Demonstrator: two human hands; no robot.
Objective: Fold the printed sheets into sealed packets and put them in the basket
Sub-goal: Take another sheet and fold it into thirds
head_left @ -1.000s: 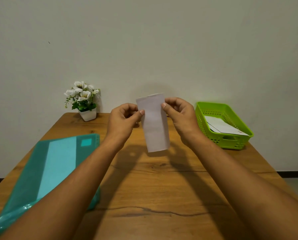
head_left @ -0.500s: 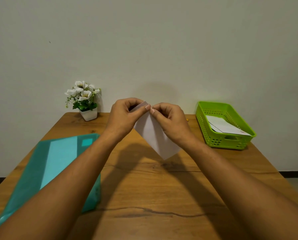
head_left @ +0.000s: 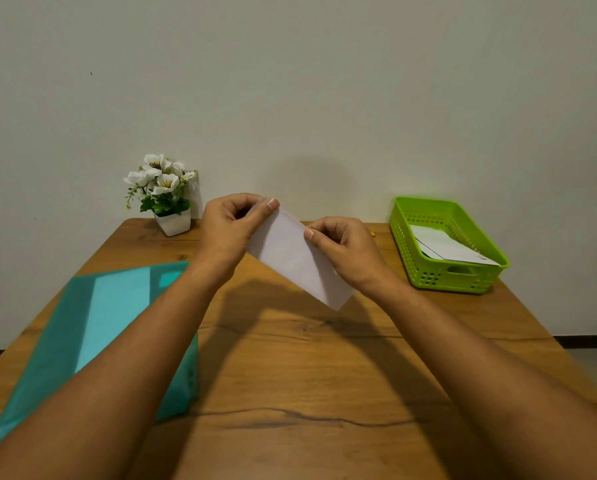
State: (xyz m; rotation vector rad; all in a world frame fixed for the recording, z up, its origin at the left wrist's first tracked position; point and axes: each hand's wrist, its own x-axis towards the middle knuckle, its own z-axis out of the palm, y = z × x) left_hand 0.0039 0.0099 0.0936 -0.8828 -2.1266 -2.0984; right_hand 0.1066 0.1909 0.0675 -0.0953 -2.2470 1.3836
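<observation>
folded sheet (head_left: 295, 259) aslant above table (head_left: 307, 375), top edge in pinch of left hand (head_left: 231, 228) and right hand (head_left: 347, 252)

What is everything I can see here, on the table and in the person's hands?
Table: one, brown wood, foreground.
Folder: one, teal, table's near left.
Potted flowers: one, white blooms and pot, far left by the wall.
Basket: one, lime green, far right.
Paper in basket: white, count unclear.
Folded sheet: one, white, held tilted above the table.
Left hand: one, pinches the sheet's upper end.
Right hand: one, pinches its upper edge midway.
</observation>
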